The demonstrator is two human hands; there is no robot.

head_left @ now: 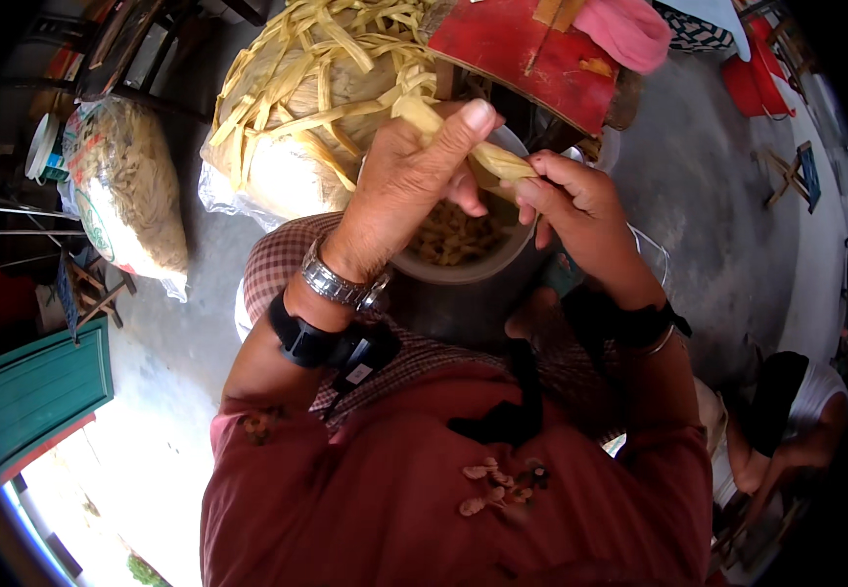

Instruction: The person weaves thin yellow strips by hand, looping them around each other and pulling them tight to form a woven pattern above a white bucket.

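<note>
A long, pale yellow, folded plant strip [498,161] is stretched between my two hands, above a round pale tub. My left hand [399,181] is closed around its far part, with the thumb lying along it. The fingertips of my right hand [580,210] pinch its near right end. Below, the tub [463,274] contains many short yellowish-brown pieces [453,235], partly hidden by my hands. Beyond my left wrist, a heap of similar yellow strips [321,78] lies over a large, stuffed plastic sack [282,186].
A worn red board [522,59] with a pink cloth [629,34] on it stands beyond my hands. At left lies a full plastic sack [135,186] near a small stool [91,293]. A red bucket [758,78] stands far right. Another person [801,421] sits at lower right.
</note>
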